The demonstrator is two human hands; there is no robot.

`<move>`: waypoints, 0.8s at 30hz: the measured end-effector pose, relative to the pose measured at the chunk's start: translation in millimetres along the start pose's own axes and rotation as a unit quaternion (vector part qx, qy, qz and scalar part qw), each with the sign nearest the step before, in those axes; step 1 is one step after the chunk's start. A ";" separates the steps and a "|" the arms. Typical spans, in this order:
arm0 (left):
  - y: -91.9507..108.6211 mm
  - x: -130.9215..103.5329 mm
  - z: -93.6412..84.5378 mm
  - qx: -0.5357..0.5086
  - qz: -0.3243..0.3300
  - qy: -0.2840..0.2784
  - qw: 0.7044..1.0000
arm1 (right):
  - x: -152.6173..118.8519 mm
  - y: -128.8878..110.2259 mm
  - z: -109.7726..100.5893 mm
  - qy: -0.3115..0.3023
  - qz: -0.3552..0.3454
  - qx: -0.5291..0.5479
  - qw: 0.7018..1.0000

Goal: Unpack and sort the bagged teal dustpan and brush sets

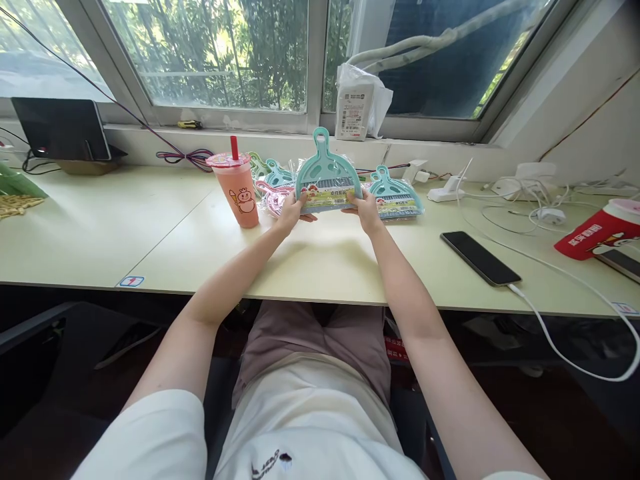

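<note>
I hold a teal mini dustpan-and-brush set in clear wrapping upright over the desk, near the window sill. My left hand grips its lower left edge. Its lower right edge is in my right hand. More wrapped sets lie behind it: a teal one to the right, and teal and pink ones to the left.
A pink drink cup with a red straw stands just left of my left hand. A black phone on a white cable lies at the right, with a red cup, chargers and cables beyond. A dark tablet stands far left.
</note>
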State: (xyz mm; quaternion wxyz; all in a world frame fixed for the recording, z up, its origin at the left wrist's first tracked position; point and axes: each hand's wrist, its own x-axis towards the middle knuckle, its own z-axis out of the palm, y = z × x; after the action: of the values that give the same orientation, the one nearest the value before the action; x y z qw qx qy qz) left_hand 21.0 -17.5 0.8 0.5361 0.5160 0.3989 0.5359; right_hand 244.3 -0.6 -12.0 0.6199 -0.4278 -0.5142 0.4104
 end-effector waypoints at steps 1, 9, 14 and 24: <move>-0.2 1.2 -0.2 0.003 0.000 0.007 1.000 | -0.5 -0.4 1.3 -0.002 0.007 0.006 1.000; -0.4 3.2 0.1 0.022 0.020 0.018 0.999 | -9.5 -11.0 12.9 0.016 0.036 0.001 0.999; 1.9 0.7 0.3 0.027 0.013 0.018 0.999 | -11.4 -10.8 12.9 0.003 0.039 0.000 0.999; -1.0 0.9 -5.0 0.077 0.062 -0.007 0.995 | -10.9 -2.6 6.7 -0.017 0.001 -0.102 0.995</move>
State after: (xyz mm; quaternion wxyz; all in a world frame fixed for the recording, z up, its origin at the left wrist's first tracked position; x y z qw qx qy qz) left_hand 16.3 -15.9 -0.8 0.4635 0.5829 0.4028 0.5322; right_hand 236.4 -11.0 -11.9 0.5636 -0.4823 -0.5636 0.3635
